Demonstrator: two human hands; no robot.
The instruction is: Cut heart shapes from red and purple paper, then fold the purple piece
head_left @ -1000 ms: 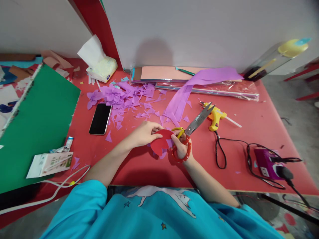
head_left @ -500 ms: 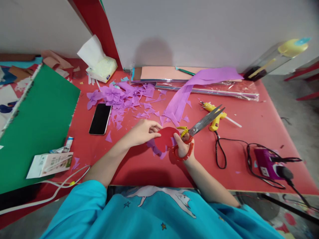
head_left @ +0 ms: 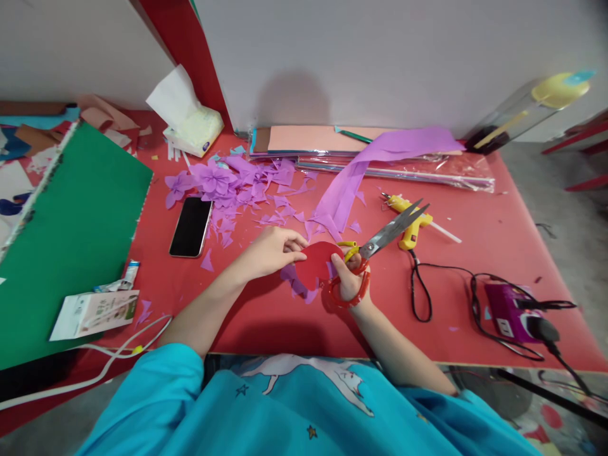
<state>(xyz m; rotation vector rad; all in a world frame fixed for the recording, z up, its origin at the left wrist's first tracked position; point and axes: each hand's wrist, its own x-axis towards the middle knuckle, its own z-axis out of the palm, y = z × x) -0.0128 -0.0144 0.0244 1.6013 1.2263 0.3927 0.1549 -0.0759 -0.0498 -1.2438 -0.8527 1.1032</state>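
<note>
My left hand (head_left: 270, 252) pinches the left edge of a round red paper piece (head_left: 317, 265) with purple paper showing underneath it, just above the red table (head_left: 266, 316). My right hand (head_left: 349, 282) grips the red and yellow handles of a pair of scissors (head_left: 380, 239); its thumb presses on the red piece's right edge. The blades point up and to the right, slightly apart, over the yellow glue gun (head_left: 409, 223).
Purple paper scraps (head_left: 247, 190) and a black phone (head_left: 191, 226) lie to the left. A purple strip (head_left: 351, 177) drapes over plastic-wrapped coloured sheets (head_left: 332, 149) at the back. A green board (head_left: 71, 234), a tissue pack (head_left: 190, 126), a small carton (head_left: 95, 311) and cables with a purple box (head_left: 510, 310) surround me.
The scissors swung clockwise, blades dropping toward the glue gun and opening a little. The red piece shifted slightly right and up between my hands. Since half a second ago, almost nothing moved.
</note>
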